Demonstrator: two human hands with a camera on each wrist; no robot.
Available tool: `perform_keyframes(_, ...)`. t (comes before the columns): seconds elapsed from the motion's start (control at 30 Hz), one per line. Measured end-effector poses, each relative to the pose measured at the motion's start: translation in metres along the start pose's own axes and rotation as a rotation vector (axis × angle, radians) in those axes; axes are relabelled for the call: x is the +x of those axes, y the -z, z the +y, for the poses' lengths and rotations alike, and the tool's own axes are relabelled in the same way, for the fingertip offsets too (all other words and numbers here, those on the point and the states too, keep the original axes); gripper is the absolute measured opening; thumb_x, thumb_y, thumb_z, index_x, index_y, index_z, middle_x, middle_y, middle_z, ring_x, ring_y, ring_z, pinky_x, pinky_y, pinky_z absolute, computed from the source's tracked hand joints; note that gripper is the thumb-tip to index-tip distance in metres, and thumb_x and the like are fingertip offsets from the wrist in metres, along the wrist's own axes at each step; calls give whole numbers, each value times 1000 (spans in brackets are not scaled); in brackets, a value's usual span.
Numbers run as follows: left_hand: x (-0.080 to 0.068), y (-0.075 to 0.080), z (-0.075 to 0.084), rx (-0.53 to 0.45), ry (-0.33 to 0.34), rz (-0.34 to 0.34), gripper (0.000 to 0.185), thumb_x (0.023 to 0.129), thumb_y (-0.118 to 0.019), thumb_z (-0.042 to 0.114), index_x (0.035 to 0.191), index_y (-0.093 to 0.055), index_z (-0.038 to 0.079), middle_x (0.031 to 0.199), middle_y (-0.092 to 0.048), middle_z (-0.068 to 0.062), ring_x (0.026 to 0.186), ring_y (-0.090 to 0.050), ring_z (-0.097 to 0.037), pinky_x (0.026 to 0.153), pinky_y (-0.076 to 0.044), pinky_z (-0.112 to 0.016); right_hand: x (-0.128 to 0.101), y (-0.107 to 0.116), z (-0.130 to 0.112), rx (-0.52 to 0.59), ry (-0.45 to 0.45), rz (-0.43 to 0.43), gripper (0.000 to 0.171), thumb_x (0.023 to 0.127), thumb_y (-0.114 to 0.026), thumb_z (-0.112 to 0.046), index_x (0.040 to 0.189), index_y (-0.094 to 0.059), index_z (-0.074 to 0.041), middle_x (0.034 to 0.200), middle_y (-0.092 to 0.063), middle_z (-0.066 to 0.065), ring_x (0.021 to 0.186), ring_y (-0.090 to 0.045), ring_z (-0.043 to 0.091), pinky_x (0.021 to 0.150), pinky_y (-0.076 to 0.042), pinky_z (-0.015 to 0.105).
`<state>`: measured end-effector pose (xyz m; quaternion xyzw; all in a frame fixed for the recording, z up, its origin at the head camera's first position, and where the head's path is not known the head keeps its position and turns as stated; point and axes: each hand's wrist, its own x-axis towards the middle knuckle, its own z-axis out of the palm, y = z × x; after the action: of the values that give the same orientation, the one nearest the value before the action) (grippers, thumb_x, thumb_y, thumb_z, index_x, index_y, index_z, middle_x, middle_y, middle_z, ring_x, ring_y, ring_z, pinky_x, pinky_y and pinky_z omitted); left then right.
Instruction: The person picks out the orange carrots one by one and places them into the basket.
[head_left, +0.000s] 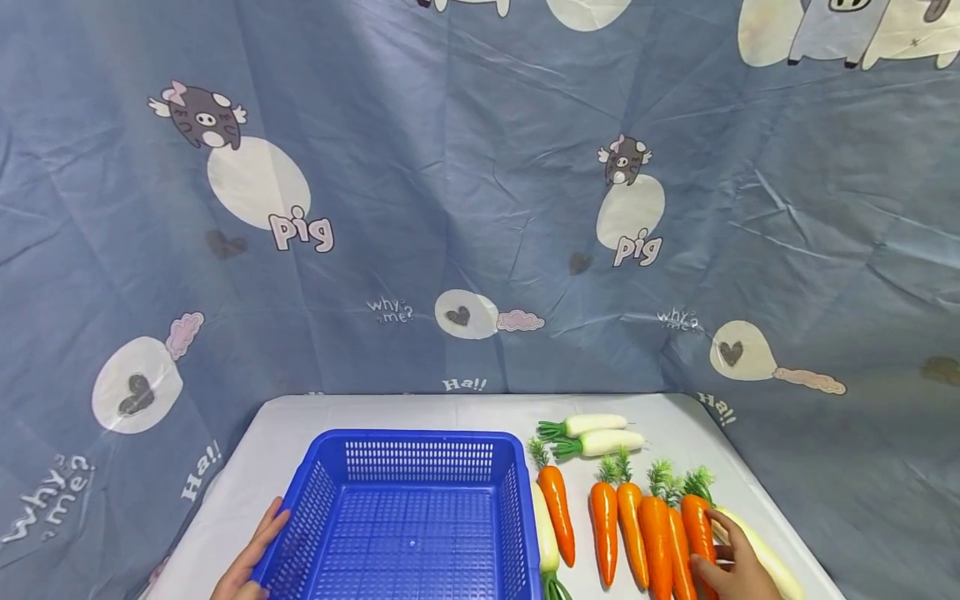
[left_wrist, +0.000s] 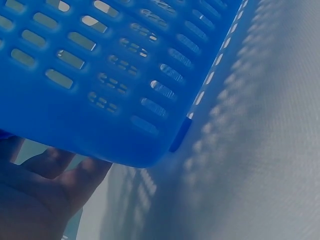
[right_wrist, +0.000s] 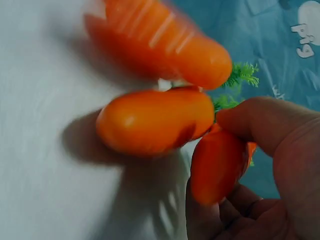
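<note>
Right hand (head_left: pixel 738 562): the rightmost carrot (head_left: pixel 693 525) is grasped between thumb and fingers, near the right edge of the white-covered table (head_left: pixel 300 414)

Left hand (head_left: pixel 251 558): the left rim of the blue basket (head_left: pixel 420 434) is touched by straight fingers, whose tips are partly hidden in the left wrist view

Grasped carrot's lie: it is set to the left of the right palm, its long axis run roughly from the table's near edge toward the far edge, leafy end far; whether it is raised cannot be told

Carrot to basket: the carrot is held well to the right of the basket, with 5 other carrots (head_left: pixel 603 533) laid between; the right hand is placed much nearer to it than the left

White radishes (head_left: pixel 600 442): 1 is laid just beside the basket's right wall, 1 is partly covered by the right hand, 2 are set toward the table's far edge

Table surface: a pale cloth is spread over it, lightly shadowed under the basket

Backdrop (head_left: pixel 480 167): blue-grey fabric is hung beyond the far edge, printed with pigs and lettering
</note>
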<state>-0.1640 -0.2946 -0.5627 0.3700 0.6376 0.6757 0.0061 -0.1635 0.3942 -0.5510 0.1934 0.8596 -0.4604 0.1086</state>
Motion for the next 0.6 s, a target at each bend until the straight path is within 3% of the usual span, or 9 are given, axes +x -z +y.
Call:
perform_keyframes(0.1,0,0,0,3,8,-3,81,68,-31,-3,141,2,-17,158,5,24,135,-19,10,94,-34,-18,-3,-1,-3,64,12,1,109,71,-76,-53,151,-12,-15,127,-46,26,99,-57,29,72,-53,39)
perform_keyframes(0.27,-1,2,0,-22,18,-10,81,70,-31,-2,143,2,-15,158,7,23,135,-19,10,94,-36,-20,-8,-2,-13,131,100,19,90,85,-70,-36,151,-12,-13,119,-52,27,95,-60,27,72,-54,41)
perform_keyframes(0.47,-1,1,1,34,48,-3,81,71,-33,-3,145,0,-14,158,7,24,134,-14,13,93,-35,-19,-14,-5,-26,87,124,33,88,88,-68,-34,151,-12,-12,121,-51,25,98,-56,27,74,-52,37)
perform_keyframes(0.6,-2,0,-2,43,5,13,82,69,-33,-3,144,-3,-16,159,6,20,136,-13,12,95,-32,-16,-14,-6,-30,125,146,37,85,89,-67,-27,152,-11,-12,117,-53,25,94,-59,28,71,-53,40)
